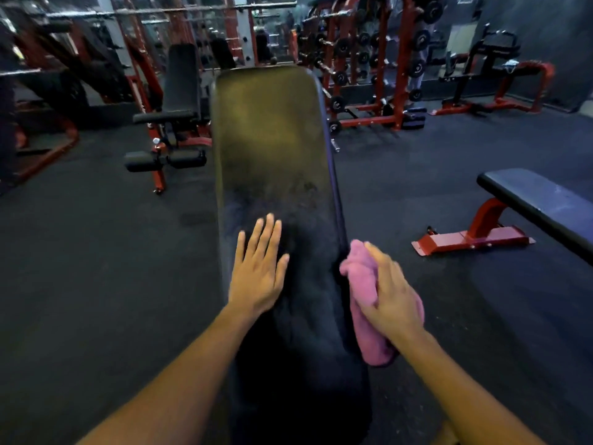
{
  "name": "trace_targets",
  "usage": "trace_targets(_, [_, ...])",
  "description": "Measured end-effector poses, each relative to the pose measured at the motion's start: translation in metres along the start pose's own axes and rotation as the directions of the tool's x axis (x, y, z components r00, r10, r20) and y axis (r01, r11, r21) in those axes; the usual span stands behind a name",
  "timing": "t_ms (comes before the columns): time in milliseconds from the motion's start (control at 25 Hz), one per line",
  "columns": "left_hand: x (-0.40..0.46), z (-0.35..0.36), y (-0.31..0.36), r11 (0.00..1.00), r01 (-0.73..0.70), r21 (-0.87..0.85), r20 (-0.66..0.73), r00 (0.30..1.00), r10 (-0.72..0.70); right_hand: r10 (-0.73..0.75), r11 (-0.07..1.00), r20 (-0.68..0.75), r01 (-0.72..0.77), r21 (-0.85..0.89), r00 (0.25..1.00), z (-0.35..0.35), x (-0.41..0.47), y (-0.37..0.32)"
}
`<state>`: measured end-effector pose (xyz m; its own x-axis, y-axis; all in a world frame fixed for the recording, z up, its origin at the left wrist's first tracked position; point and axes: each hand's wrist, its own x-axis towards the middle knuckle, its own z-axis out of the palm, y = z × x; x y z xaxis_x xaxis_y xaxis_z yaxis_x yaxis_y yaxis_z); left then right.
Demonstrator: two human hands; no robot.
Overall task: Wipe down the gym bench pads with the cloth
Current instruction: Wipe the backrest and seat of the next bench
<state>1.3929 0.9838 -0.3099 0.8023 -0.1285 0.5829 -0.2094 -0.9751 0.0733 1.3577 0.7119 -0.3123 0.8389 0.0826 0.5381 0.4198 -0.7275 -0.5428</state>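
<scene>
A long black bench pad runs away from me down the middle of the view. My left hand lies flat on the pad's near left part with straight fingers. My right hand grips a pink cloth and holds it against the pad's right edge. The cloth bunches under the palm and hangs down past the wrist. The pad's nearest end is dark and hard to make out.
A flat black bench on a red frame stands to the right. An adjustable bench stands at the left rear. A red dumbbell rack and other red machines line the back. Dark rubber floor surrounds the bench.
</scene>
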Motion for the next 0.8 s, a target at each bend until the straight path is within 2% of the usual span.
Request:
trace_targets(80, [-0.063, 0.004, -0.004, 0.998, 0.063, 0.027, -0.012, 0.998, -0.063, -0.228, 0.967, 0.036, 0.231, -0.107, 0.973, 0.008, -0.042, -0.022])
trace_targets(160, [-0.085, 0.010, -0.006, 0.994, 0.103, 0.026, -0.050, 0.994, -0.102, -0.342, 0.910, 0.143, 0.366, -0.195, 0.929, 0.032, -0.053, -0.036])
trace_targets(200, [-0.083, 0.011, -0.008, 0.993, 0.114, 0.018, -0.066, 0.991, -0.113, -0.340, 0.897, 0.158, 0.370, -0.241, 0.927, 0.043, -0.042, -0.040])
trace_targets(360, [-0.081, 0.022, -0.011, 0.996, 0.073, 0.052, -0.102, 0.992, -0.068, -0.189, 0.909, 0.078, 0.205, -0.362, 0.979, 0.083, 0.013, -0.057])
trace_targets(440, [-0.084, 0.024, -0.012, 0.995, 0.083, 0.060, -0.104, 0.992, -0.076, -0.259, 0.890, 0.087, 0.273, -0.366, 0.962, 0.099, -0.011, -0.058])
trace_targets(560, [-0.084, 0.021, -0.008, 0.992, 0.095, 0.085, -0.078, 0.993, -0.089, -0.426, 0.839, 0.180, 0.461, -0.290, 0.887, 0.103, -0.101, -0.044])
trace_targets(640, [-0.083, 0.020, -0.005, 0.991, 0.105, 0.080, -0.070, 0.993, -0.099, -0.487, 0.813, 0.201, 0.525, -0.251, 0.850, 0.099, -0.137, -0.034])
trace_targets(720, [-0.084, 0.020, -0.006, 0.990, 0.112, 0.086, -0.068, 0.992, -0.106, -0.524, 0.781, 0.231, 0.571, -0.253, 0.820, 0.098, -0.124, -0.030])
trace_targets(800, [-0.085, 0.022, -0.008, 0.991, 0.100, 0.093, -0.078, 0.993, -0.093, -0.527, 0.770, 0.214, 0.569, -0.290, 0.822, 0.100, -0.076, -0.039])
